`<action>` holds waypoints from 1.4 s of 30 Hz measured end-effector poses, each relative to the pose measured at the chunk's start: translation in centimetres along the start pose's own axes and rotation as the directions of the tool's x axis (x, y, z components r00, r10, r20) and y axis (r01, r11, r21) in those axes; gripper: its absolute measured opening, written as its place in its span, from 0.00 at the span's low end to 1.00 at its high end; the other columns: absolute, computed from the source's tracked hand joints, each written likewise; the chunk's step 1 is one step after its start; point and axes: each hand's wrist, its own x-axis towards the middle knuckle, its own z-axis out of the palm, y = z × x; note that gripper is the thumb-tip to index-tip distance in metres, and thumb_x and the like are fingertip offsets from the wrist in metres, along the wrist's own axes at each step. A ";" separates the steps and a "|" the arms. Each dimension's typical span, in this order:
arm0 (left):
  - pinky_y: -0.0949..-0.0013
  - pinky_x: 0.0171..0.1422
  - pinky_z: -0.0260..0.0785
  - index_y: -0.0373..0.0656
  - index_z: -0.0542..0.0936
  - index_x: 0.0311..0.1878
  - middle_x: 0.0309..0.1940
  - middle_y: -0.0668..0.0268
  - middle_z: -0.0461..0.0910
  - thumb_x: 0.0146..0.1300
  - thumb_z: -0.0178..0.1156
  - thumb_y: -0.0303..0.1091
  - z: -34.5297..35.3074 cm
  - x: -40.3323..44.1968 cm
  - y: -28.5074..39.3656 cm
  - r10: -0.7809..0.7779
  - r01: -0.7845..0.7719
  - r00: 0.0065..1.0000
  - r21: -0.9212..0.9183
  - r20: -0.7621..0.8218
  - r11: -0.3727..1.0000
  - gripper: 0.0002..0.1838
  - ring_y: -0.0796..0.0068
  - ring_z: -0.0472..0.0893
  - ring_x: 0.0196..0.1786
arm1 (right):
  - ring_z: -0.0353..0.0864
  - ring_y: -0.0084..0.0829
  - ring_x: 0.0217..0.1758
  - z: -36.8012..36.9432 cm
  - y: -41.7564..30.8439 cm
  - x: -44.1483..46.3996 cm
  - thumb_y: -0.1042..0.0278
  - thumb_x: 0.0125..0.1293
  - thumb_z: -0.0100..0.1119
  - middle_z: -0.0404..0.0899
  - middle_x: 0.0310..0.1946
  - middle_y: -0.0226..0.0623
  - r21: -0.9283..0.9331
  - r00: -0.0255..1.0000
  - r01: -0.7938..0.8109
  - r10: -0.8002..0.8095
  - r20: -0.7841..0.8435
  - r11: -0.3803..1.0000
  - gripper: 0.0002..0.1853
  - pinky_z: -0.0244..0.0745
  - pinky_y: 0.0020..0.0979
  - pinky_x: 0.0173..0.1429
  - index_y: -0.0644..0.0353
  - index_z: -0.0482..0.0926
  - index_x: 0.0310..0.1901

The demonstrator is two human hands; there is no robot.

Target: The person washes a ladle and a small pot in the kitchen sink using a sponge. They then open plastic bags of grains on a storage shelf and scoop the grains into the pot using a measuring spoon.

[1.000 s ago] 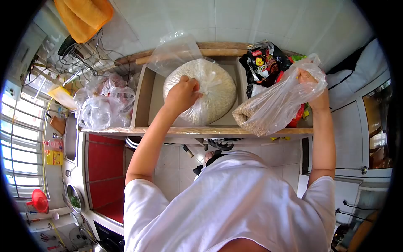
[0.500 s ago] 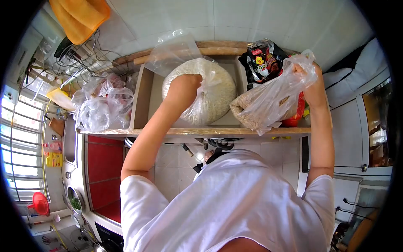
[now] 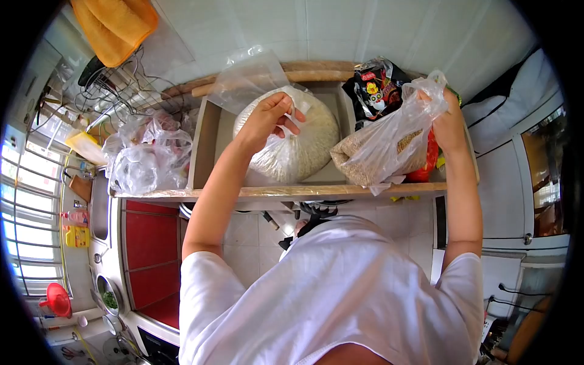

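A large round plastic bag of pale grain (image 3: pixel 304 143) lies in the wooden drawer (image 3: pixel 210 146). Over its upper left part is my left hand (image 3: pixel 271 121), thumb and fingers curled near the bag's gathered plastic; whether it pinches any of the plastic is unclear. At the right, my right hand (image 3: pixel 447 118) grips the top of a clear plastic bag of brown grain (image 3: pixel 362 158), whose filled end rests low at the drawer's right compartment. Behind this bag sits a black printed packet (image 3: pixel 374 91), with a red packet (image 3: pixel 432 155) partly hidden beside it.
Crumpled plastic bags (image 3: pixel 149 158) sit left of the drawer. A wire rack (image 3: pixel 115 91) and an orange cloth (image 3: pixel 115 27) are at the upper left. Rolling pins (image 3: pixel 292 75) lie along the back edge. The sink (image 3: pixel 100 207) is at the far left, a white cabinet (image 3: pixel 502 194) at the right.
My left hand has lifted slightly and its fingers have spread from a tighter curl. My right hand has moved left and a little lower with the brown grain bag, which has sagged.
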 end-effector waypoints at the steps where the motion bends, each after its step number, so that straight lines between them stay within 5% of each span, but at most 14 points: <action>1: 0.79 0.29 0.59 0.49 0.69 0.32 0.28 0.74 0.76 0.71 0.45 0.46 0.0 0.2 -0.4 0.000 -0.001 1.000 -0.023 -0.025 1.000 0.14 0.85 0.71 0.25 | 0.66 0.11 0.31 0.4 -0.2 -0.2 0.70 0.66 0.46 0.74 0.33 0.20 0.027 0.999 0.001 0.000 -0.051 1.000 0.12 0.62 0.16 0.34 0.64 0.77 0.44; 12: 0.80 0.28 0.57 0.48 0.66 0.26 0.20 0.75 0.64 0.71 0.46 0.41 0.1 0.4 0.3 0.238 -0.246 0.967 -0.093 -0.088 0.965 0.15 0.85 0.59 0.20 | 0.66 0.11 0.31 0.2 0.5 -0.4 0.74 0.64 0.46 0.74 0.33 0.21 0.084 0.999 -0.031 0.035 -0.041 0.996 0.13 0.62 0.16 0.35 0.64 0.77 0.47; 14: 0.80 0.28 0.60 0.49 0.65 0.26 0.18 0.76 0.60 0.71 0.46 0.41 0.3 0.0 0.2 0.304 -0.339 0.931 -0.169 -0.203 0.925 0.15 0.86 0.57 0.19 | 0.65 0.10 0.30 0.6 0.3 -0.6 0.75 0.62 0.47 0.74 0.32 0.21 0.063 0.995 0.027 -0.021 -0.095 0.998 0.13 0.62 0.16 0.34 0.64 0.77 0.46; 22: 0.81 0.25 0.59 0.48 0.67 0.28 0.18 0.76 0.60 0.70 0.47 0.39 -1.0 -2.0 1.9 0.299 -0.457 0.875 -0.442 -0.382 0.772 0.12 0.87 0.56 0.18 | 0.66 0.11 0.30 0.5 0.4 -0.5 0.75 0.61 0.47 0.74 0.32 0.21 0.100 0.998 -0.015 0.022 -0.062 0.995 0.13 0.63 0.16 0.35 0.64 0.77 0.47; 30: 0.81 0.25 0.53 0.49 0.66 0.29 0.18 0.78 0.57 0.69 0.49 0.36 -4.8 -2.6 3.5 0.306 -0.490 0.870 -0.606 -0.387 0.627 0.10 0.88 0.55 0.19 | 0.67 0.11 0.29 0.5 1.5 -0.2 0.75 0.62 0.47 0.74 0.32 0.21 0.127 0.997 -0.041 0.049 -0.058 0.991 0.14 0.64 0.16 0.35 0.63 0.77 0.49; 37: 0.80 0.25 0.48 0.49 0.65 0.27 0.17 0.77 0.57 0.70 0.46 0.36 -6.8 -4.8 3.7 0.385 -0.499 0.866 -0.602 -0.320 0.623 0.13 0.88 0.52 0.19 | 0.67 0.11 0.31 0.8 1.4 0.2 0.73 0.65 0.47 0.75 0.33 0.21 0.098 0.998 -0.040 0.045 -0.044 0.994 0.12 0.64 0.16 0.35 0.63 0.76 0.48; 42: 0.81 0.23 0.46 0.50 0.63 0.25 0.16 0.77 0.56 0.71 0.45 0.38 -6.4 -7.6 2.9 0.380 -0.553 0.827 -0.474 -0.415 0.685 0.15 0.88 0.51 0.18 | 0.70 0.13 0.33 1.4 1.0 0.4 0.73 0.65 0.47 0.76 0.36 0.23 0.135 0.996 -0.052 0.062 -0.071 0.990 0.13 0.65 0.17 0.36 0.64 0.76 0.48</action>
